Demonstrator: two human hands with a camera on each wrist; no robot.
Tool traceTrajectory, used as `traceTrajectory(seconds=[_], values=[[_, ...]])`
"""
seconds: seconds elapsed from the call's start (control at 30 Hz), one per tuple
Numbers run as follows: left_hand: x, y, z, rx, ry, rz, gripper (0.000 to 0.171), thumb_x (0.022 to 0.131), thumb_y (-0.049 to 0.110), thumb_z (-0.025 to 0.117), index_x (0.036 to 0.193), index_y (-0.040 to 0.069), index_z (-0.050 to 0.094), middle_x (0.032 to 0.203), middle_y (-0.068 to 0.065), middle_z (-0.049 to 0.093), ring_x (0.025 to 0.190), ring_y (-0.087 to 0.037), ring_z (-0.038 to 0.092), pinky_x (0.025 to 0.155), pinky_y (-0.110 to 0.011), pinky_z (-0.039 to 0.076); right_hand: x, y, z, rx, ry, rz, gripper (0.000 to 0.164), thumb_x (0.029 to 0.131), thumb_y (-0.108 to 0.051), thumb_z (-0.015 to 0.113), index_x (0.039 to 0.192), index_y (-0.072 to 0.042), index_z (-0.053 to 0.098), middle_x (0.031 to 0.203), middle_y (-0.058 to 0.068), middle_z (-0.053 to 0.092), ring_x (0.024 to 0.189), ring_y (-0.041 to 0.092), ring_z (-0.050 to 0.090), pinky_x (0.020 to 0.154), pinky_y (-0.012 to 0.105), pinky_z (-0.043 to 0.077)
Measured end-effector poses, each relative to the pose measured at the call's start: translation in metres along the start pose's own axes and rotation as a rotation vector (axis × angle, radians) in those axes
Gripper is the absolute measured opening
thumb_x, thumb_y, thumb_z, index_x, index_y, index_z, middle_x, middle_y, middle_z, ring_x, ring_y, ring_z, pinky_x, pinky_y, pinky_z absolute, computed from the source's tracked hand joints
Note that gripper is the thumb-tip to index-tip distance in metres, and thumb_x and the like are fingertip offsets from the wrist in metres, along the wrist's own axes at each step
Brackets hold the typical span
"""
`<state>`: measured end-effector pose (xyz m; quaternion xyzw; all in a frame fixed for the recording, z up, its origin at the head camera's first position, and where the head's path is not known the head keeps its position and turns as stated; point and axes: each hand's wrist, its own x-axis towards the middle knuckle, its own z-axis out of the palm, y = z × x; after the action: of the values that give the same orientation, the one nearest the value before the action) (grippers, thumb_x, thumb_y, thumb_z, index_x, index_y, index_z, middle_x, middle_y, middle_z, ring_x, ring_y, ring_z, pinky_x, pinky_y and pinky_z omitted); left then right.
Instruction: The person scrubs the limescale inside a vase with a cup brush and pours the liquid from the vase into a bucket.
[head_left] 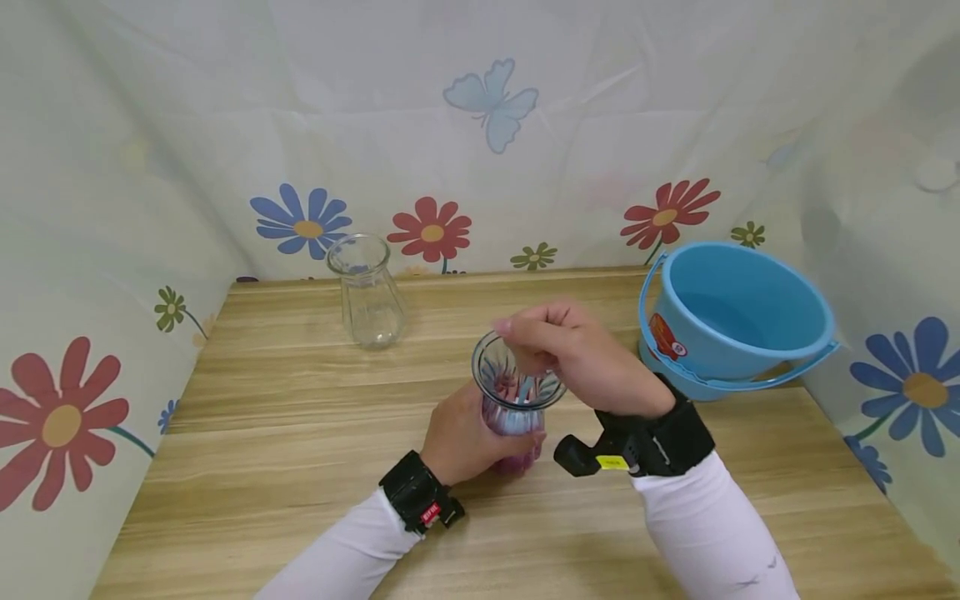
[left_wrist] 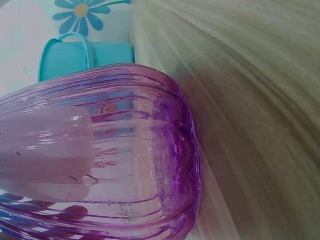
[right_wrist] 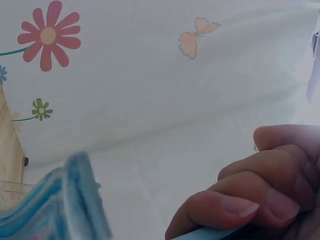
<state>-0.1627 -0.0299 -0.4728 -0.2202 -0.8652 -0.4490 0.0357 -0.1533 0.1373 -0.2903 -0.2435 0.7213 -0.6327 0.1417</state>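
A ribbed glass vase (head_left: pixel 517 407), blue at its flared rim and purple at its base, stands at the front middle of the table. My left hand (head_left: pixel 465 437) grips it low around the body, thumb across the near side. Over the rim, my right hand (head_left: pixel 572 354) has curled fingers around a light blue handle (right_wrist: pixel 205 233), most of which the hand hides. Through the glass, a pale, block-like sponge head (left_wrist: pixel 47 150) shows inside the vase; it looks like a sponge brush. In the left wrist view, the purple base (left_wrist: pixel 180 145) appears close to the wooden surface.
A clear glass vase (head_left: pixel 372 308) stands at the back left of the wooden table (head_left: pixel 285 400). At the right is a light blue bucket (head_left: pixel 727 358) with its handle lowered toward the front. A flower-printed curtain (head_left: pixel 360 100) encloses the back and sides.
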Motion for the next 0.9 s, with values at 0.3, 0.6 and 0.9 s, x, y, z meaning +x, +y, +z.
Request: traceTrajectory(seconds=[0.3, 0.6, 0.9], values=[[0.000, 0.000, -0.001, 0.010, 0.003, 0.025, 0.063, 0.075, 0.060, 0.085, 0.123, 0.029, 0.059, 0.100, 0.015, 0.070, 0.084, -0.001, 0.066, 0.074, -0.024, 0.057, 0.004, 0.010, 0.008, -0.083, -0.050, 0.000, 0.050, 0.107, -0.022, 0.048, 0.061, -0.004, 0.037, 0.058, 0.005, 0.030, 0.061, 0.035, 0.035, 0.068, 0.037, 0.038], [0.000, -0.001, 0.000, 0.038, 0.006, 0.034, 0.060, 0.075, 0.059, 0.085, 0.119, 0.027, 0.060, 0.093, 0.015, 0.069, 0.076, -0.002, 0.063, 0.067, -0.023, 0.054, 0.009, 0.013, 0.015, -0.103, -0.156, 0.075, 0.050, 0.108, -0.024, 0.049, 0.063, -0.004, 0.041, 0.058, 0.003, 0.032, 0.058, 0.026, 0.037, 0.062, 0.031, 0.035], [0.000, -0.002, 0.000, 0.025, 0.012, 0.037, 0.064, 0.075, 0.062, 0.084, 0.123, 0.027, 0.059, 0.098, 0.015, 0.071, 0.082, -0.001, 0.066, 0.073, -0.025, 0.057, 0.010, 0.016, 0.013, -0.089, -0.117, 0.077, 0.052, 0.109, -0.025, 0.047, 0.063, -0.002, 0.040, 0.058, 0.003, 0.032, 0.060, 0.031, 0.035, 0.063, 0.036, 0.035]])
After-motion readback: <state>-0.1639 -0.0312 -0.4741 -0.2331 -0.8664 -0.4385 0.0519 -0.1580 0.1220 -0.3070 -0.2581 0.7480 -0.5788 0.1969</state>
